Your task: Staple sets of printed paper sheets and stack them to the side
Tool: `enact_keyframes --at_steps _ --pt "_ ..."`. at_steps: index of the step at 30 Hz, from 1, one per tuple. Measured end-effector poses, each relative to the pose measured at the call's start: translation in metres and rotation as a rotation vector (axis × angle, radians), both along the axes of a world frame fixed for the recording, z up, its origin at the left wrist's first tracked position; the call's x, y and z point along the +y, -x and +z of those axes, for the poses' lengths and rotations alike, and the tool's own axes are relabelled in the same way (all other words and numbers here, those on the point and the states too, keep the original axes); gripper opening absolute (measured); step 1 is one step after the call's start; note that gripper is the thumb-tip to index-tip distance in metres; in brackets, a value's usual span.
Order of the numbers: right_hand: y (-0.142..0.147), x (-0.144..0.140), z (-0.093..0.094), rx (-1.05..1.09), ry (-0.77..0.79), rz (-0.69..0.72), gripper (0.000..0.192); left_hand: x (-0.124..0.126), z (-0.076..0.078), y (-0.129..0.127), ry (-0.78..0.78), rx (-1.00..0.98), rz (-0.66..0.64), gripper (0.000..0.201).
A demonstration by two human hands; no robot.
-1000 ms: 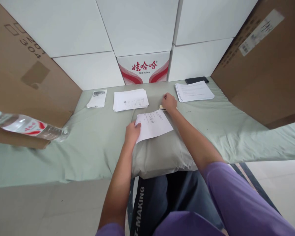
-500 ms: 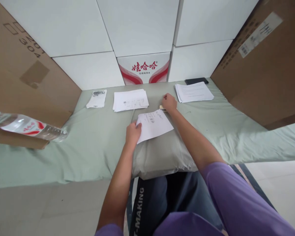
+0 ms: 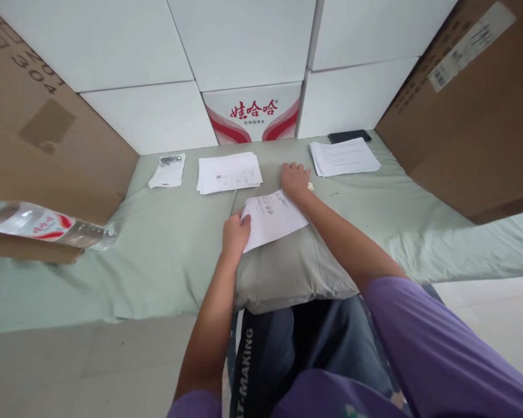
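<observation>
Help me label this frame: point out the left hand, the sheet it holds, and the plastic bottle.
Left hand (image 3: 236, 235), head view: back of the hand.
Sheet (image 3: 275, 223), head view: blank area near its middle.
Plastic bottle (image 3: 47, 225), head view: middle of its side.

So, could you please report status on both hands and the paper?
Left hand pinching paper at left edge. Right hand by far edge, grip unclear. Pale object close beside it.

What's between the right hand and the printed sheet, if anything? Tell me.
Nothing visible: the right hand is at the far edge of the sheet, which the left hand holds. A cream object shows beside the right hand; anything under that hand is hidden.
</observation>
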State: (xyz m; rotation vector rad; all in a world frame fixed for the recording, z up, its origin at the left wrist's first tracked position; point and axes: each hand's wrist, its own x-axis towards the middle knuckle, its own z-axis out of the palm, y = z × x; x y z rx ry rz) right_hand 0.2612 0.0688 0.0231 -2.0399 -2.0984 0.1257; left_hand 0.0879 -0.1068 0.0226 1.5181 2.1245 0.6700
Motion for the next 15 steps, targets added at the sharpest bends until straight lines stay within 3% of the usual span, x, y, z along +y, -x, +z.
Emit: enact_keyframes --at_steps 7,12,15 --pt "0.007 -0.001 -0.006 0.107 -0.041 -0.012 0.040 -0.003 -0.006 0.003 -0.055 -0.021 -0.005 0.038" --pt "0.003 -0.005 0.002 0.180 0.018 -0.018 0.042 0.002 -0.010 0.007 -0.064 -0.046 0.015 0.038" --pt "-0.004 -0.008 0.010 0.282 -0.030 -0.044 0.039 0.005 -0.013 0.008 -0.075 -0.081 0.021 0.038"
